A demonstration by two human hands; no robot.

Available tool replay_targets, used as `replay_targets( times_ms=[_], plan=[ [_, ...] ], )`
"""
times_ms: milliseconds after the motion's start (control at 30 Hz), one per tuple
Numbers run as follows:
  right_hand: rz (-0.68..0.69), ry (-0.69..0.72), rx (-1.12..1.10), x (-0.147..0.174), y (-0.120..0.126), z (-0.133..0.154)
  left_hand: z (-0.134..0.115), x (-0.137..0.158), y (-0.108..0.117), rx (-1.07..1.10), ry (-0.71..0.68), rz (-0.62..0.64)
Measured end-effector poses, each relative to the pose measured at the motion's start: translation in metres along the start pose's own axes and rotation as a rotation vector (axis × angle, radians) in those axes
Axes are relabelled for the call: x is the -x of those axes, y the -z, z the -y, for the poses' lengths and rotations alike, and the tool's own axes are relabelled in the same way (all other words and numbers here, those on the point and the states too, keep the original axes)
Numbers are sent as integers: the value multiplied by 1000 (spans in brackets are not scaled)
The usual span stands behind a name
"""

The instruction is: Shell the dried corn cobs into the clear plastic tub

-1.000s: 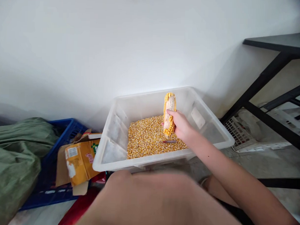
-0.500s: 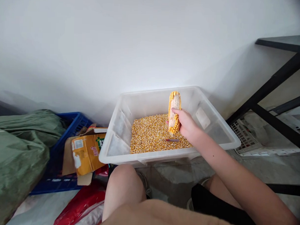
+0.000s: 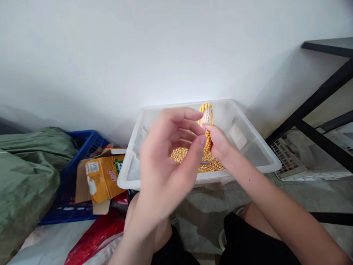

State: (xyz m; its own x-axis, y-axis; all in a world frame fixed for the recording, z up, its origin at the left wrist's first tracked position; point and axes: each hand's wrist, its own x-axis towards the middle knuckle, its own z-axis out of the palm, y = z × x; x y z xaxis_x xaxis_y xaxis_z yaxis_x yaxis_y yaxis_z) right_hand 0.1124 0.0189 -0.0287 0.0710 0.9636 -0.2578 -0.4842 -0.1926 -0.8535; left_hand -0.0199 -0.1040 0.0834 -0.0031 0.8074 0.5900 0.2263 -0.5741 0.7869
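Observation:
My right hand (image 3: 218, 141) is closed around an ear of corn (image 3: 206, 115), held upright over a white plastic tub (image 3: 248, 150). Part of the ear is stripped to the pale cob, while yellow kernels still cover its top and lower side. My left hand (image 3: 172, 151), slightly blurred, is in front of the tub with fingers apart and curved, close to the ear. It holds nothing that I can see. Loose corn kernels (image 3: 214, 164) lie in the tub, partly hidden by my left hand. A thin reddish tool (image 3: 204, 162) rests on the kernels.
On the left are a blue crate (image 3: 66, 213), a green sack (image 3: 21, 181), a torn orange carton (image 3: 103, 180) and a red bag (image 3: 94, 238). A black-framed table (image 3: 325, 89) and a white basket (image 3: 288, 159) stand at right. A white wall (image 3: 167, 51) rises behind the tub.
My left hand has come up from the bottom edge to beside the ear, fingers apart. My right hand keeps its hold on the corn in nearly the same place.

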Motion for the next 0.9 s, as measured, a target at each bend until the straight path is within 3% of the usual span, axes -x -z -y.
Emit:
replay_targets(
  times_ms=[167, 267, 433, 700, 900],
  plan=[
    [19, -60, -106, 1, -3, 4, 75, -17, -22, -435, 250, 251],
    [25, 1, -147, 2, -5, 5, 97, -15, -29, -610, 412, 422],
    [53, -12, -159, 8, -11, 5, 106, -11, -44, -559, 417, 463],
    [-53, 45, -39, 8, -11, -1, 112, -10, -59, -631, 311, 465],
    [-108, 71, 13, 7, -9, -4, 113, -8, -63, -589, 319, 458]
  ],
)
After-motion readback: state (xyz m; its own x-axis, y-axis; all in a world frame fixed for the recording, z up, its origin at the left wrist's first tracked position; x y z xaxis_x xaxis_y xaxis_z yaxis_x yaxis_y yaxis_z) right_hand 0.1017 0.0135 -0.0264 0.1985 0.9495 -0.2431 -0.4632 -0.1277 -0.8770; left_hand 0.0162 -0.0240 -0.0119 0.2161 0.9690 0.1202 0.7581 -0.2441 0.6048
